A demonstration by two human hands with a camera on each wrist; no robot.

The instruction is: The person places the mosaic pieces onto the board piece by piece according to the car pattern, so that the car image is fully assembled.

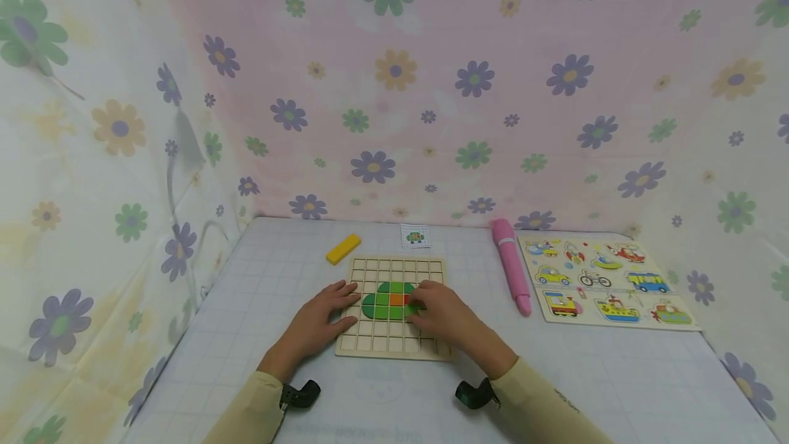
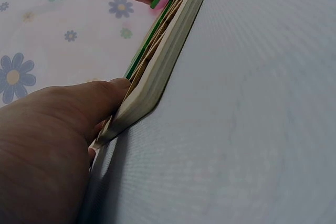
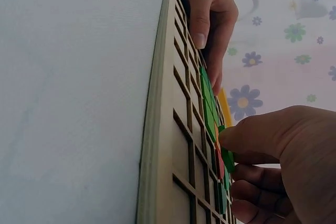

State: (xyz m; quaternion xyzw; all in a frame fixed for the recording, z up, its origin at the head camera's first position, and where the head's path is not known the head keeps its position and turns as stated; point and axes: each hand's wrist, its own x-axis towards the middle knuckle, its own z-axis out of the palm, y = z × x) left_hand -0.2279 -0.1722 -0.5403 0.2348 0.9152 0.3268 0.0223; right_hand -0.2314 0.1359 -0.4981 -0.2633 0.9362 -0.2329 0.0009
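A wooden grid board (image 1: 382,344) lies on the table, with green tiles (image 1: 382,312) and an orange-red tile (image 1: 397,300) set in its middle cells. My left hand (image 1: 311,326) rests at the board's left edge, its fingers spread over the frame and the thumb on the near part. Over the right part of the tile pattern, my right hand (image 1: 448,310) pinches a green tile (image 3: 227,156) between thumb and fingers. In the right wrist view this tile stands tilted, close over the grid. The palm hides several cells on the board's right side.
Behind the board lie a yellow bar (image 1: 343,249) and a small picture card (image 1: 416,236). To the right are a pink pen-shaped stick (image 1: 512,267) and a vehicle puzzle board (image 1: 594,300). Flowered cloth (image 1: 425,88) walls in the table on three sides.
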